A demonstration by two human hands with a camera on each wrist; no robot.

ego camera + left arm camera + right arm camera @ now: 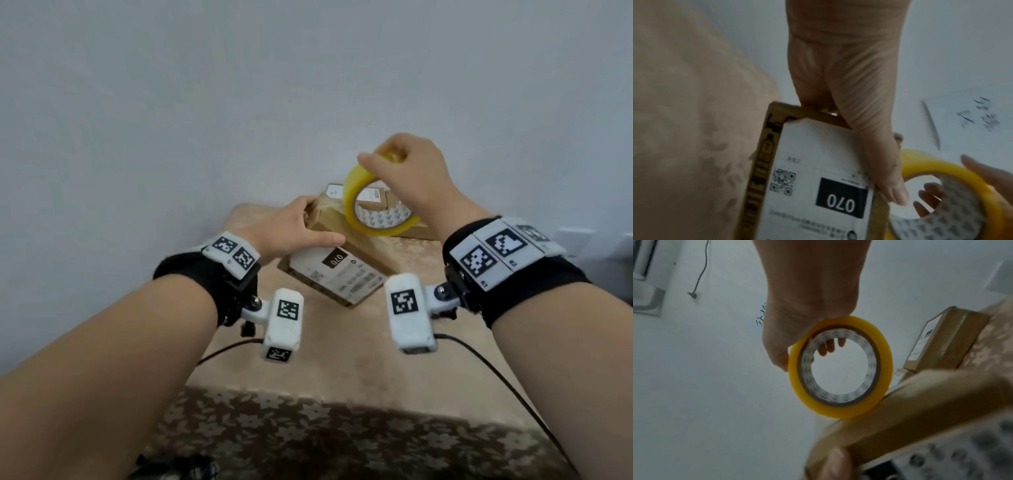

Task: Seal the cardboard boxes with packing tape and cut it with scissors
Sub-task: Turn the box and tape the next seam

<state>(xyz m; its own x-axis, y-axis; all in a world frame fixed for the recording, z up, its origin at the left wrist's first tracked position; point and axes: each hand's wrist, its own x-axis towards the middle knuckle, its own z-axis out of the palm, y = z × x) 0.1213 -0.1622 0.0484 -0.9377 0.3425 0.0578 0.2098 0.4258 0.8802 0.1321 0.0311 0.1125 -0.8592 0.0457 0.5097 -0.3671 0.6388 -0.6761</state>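
Head view: left hand (291,228) grips the near box (337,274), thumb along its near side, fingers curled over the far edge; right hand (407,171) holds the tape (376,202) upright, just above and beyond the box. More boxes (373,197) lie behind the tape.
Left wrist view: thumb (879,162) presses the labelled face of the box (818,178); tape (941,186) is just right of it.
Right wrist view: fingers (828,347) hook through the tape (840,366), thumb outside the ring. The box (920,410) lies below. No free tape end is visible; scissors not seen.
Judgement: keep the box firmly held, find the free end, lay it over the seam and pull the strip taut
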